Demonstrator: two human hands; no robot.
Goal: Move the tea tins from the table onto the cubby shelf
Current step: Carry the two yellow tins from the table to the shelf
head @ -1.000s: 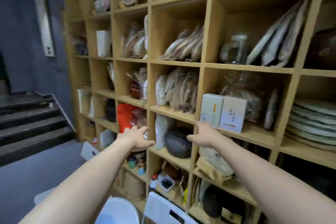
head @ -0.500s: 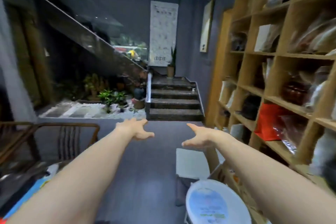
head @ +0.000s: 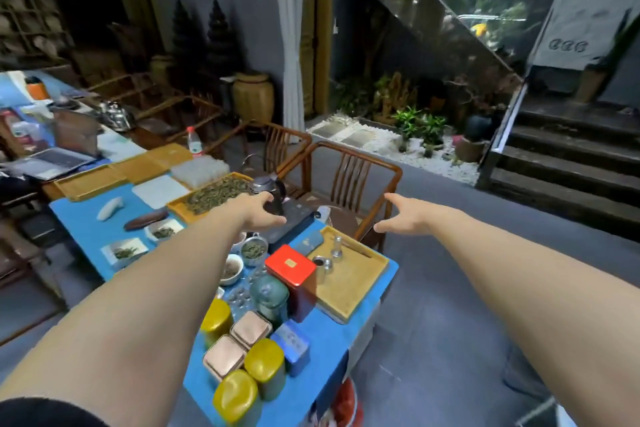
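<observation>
Several tea tins stand at the near corner of the blue-covered table [head: 83, 236]: a tall red tin [head: 292, 279], three yellow tins [head: 237, 395], two copper-lidded tins [head: 225, 357], a small blue tin [head: 292, 345] and a green glass jar [head: 270, 298]. My left hand [head: 258, 213] is stretched out above the table, past the tins, fingers apart and holding nothing. My right hand [head: 403, 215] hovers off the table's right side, over a chair, also empty with fingers apart. The cubby shelf is out of view.
A wooden tray [head: 349, 288] with small metal pieces sits right of the red tin. A kettle [head: 266, 187] on a dark base, a tray of loose tea [head: 211, 196] and small bowls lie farther along. Wooden chairs [head: 356, 180] stand behind the table; stairs [head: 568, 163] rise at right.
My view has swung left from the cubby shelf, past the stairs, to the table with the tins. Both hands stay outstretched and empty throughout.
</observation>
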